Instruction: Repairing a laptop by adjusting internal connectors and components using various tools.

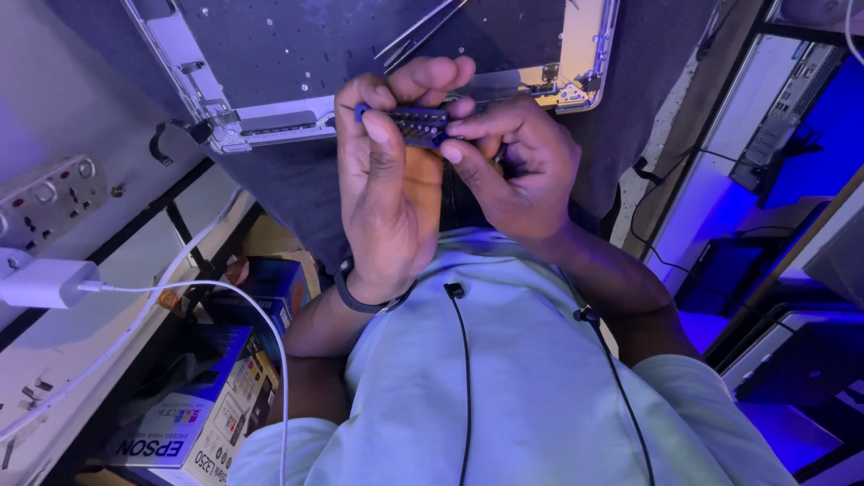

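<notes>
Bit holder (418, 124): a small blue strip with a row of metal bits, held up between both hands in front of the open laptop shell (360, 54). Much of it is covered by fingers, so its full length is hard to make out.
Cut off at the left: the wall socket panel (45, 202) and the white charger (45, 283) are only partly in view; the cardboard box (193, 432) below lies half in shadow.
Left hand (387, 198): raised, back turned to me, a black wristband (360, 301) on the wrist. The fingers curl closed over the left end of the strip, with the index finger lying along its face.
Right hand (513, 166): bent in from the right, with the fingertips closed narrowly on the right end of the strip. I cannot tell if it pinches one bit.
Tweezers (423, 31): lying on the shell; their far end is cut off.
</notes>
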